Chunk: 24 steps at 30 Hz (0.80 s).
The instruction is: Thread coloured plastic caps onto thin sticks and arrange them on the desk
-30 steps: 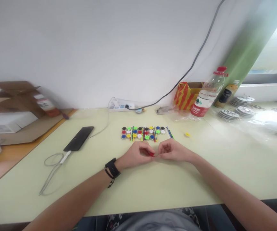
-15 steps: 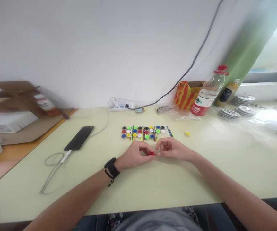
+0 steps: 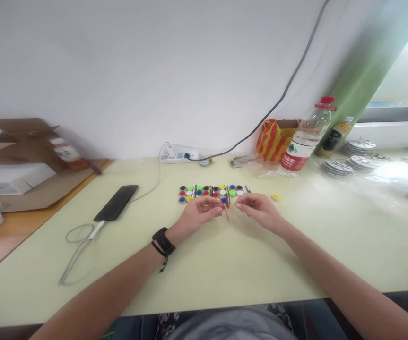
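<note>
My left hand point(image 3: 201, 212) is closed, thumb against fingers, on a small red piece with thin red strands point(image 3: 226, 213) sticking out to the right. To its right, my right hand point(image 3: 258, 208) has thumb and fingertips pressed together, apart from the strands; whether anything is in that pinch is too small to tell. Just beyond both hands lie rows of small round pieces with coloured tops point(image 3: 206, 188) in black, red, blue, green, yellow and white. Thin coloured sticks point(image 3: 194, 191) lie between the groups. My left hand hides part of the front row.
A single yellow round piece point(image 3: 275, 197) lies right of my right hand. A black phone point(image 3: 117, 203) on a cable lies at the left. Along the wall stand a power strip point(image 3: 178, 156), a striped bag point(image 3: 273, 141) and a large water bottle point(image 3: 305, 141). Disc stacks point(image 3: 336, 168) stand right.
Both hands have moved forward, toward the rows, and their fingertips have drawn apart. The red strands now spread out from my left fingers, and my right hand no longer touches them.
</note>
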Tool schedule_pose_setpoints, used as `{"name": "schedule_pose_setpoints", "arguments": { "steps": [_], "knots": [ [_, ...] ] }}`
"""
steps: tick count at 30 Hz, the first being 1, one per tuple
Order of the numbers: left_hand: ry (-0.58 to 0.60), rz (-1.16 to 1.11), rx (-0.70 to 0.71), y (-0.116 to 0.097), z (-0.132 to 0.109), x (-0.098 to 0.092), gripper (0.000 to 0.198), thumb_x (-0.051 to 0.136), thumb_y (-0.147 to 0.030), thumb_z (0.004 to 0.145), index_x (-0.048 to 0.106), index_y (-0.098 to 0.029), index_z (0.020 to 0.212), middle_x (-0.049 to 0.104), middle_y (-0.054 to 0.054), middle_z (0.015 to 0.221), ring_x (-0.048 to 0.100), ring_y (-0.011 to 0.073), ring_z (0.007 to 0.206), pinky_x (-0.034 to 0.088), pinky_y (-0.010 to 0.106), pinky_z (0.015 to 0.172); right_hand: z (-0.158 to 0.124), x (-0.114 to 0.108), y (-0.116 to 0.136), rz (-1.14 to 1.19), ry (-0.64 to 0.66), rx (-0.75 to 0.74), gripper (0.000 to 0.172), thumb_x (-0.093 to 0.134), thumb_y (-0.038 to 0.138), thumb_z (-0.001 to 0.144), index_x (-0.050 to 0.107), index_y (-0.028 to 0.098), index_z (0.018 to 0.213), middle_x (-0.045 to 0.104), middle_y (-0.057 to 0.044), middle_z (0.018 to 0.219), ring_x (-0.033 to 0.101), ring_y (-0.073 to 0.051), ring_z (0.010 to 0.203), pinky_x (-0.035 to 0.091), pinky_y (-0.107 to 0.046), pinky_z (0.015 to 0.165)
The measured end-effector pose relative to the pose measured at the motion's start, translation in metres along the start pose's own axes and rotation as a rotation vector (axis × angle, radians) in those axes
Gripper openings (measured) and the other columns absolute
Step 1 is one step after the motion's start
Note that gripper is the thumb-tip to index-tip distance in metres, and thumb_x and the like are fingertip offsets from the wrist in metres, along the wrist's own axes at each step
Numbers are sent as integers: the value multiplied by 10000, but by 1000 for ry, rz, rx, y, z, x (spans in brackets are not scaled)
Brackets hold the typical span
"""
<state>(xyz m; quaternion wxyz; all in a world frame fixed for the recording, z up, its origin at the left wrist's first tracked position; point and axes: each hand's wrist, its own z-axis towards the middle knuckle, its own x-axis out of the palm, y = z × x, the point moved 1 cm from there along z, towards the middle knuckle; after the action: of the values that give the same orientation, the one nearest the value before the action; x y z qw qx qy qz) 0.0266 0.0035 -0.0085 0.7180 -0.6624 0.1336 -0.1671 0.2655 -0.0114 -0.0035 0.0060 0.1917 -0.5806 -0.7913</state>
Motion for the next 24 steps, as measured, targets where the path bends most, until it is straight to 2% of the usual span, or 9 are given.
{"name": "schedule_pose_setpoints", "arguments": {
  "steps": [3,6,10,11,13,15,16,18,24],
  "knots": [
    [12,-21,-16,0,0,0,369,855,-368,777,739,-141,1045,776,85,943,745,207,875,595,386,897,-3,4,4,-14,68,-25,417,610,461,950,617,240,1303,573,-16,823,491,-143,661,446,-293,619],
    [29,-40,-29,0,-1,0,377,855,-370,778,742,-139,1054,779,94,971,745,211,891,591,388,906,-6,10,3,-15,95,-32,691,600,427,959,303,324,1575,571,-27,970,507,-127,667,460,-279,620],
    [44,-49,-40,-1,-2,1,382,859,-366,774,748,-138,1060,781,92,966,741,215,918,586,383,906,-7,15,-1,43,62,-40,984,635,401,934,-74,384,1616,563,-23,1071,526,-110,659,482,-272,634],
    [45,-49,-39,-1,-2,1,382,858,-366,775,749,-138,1061,781,91,965,740,215,920,586,381,903,-7,15,-1,48,41,-40,963,648,403,923,-20,383,1616,564,-25,1086,528,-109,661,482,-272,635],
    [55,-51,-29,-1,-2,1,377,854,-365,781,747,-135,1060,779,91,962,739,214,914,587,380,898,-6,14,0,28,50,-25,644,643,415,921,390,315,1504,578,-21,1018,509,-107,647,458,-269,621],
    [59,-49,-16,-1,-2,1,364,849,-356,789,743,-131,1055,778,90,944,741,211,896,587,378,891,-6,11,1,-2,148,24,267,579,442,954,682,195,948,537,1,767,426,-102,574,389,-269,571],
    [57,-46,-14,-1,-1,1,360,848,-351,792,741,-130,1055,777,90,936,742,208,888,587,377,889,-6,10,3,-11,203,56,400,544,460,969,599,180,690,459,16,645,364,-99,538,341,-275,542],
    [49,-40,-17,-1,-1,0,360,846,-347,795,737,-129,1060,778,92,933,744,207,878,587,375,886,-5,8,6,-10,263,106,570,513,508,977,369,197,522,295,41,541,252,-95,512,247,-288,512],
    [47,-41,-21,1,-1,0,367,837,-359,805,726,-129,1069,777,108,976,750,216,890,595,368,867,-4,10,13,26,207,100,522,606,605,905,418,205,627,312,48,585,276,-105,552,222,-274,517]
  ]
}}
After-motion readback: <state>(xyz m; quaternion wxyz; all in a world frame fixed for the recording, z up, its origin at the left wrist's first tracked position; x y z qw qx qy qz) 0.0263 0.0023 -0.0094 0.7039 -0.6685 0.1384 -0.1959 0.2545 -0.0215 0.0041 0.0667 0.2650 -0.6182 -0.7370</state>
